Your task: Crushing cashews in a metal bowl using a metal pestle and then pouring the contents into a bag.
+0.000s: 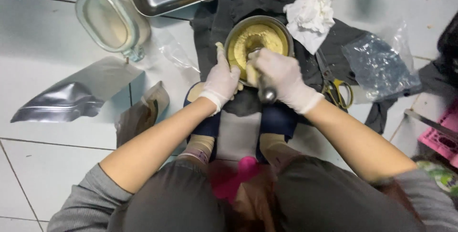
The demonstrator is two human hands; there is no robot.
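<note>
White tiled floor (52, 160); dark cloth (214, 17) under metal bowl (281, 31).

Pale glossy floor tiles (43, 70) with dark grout lines
</note>
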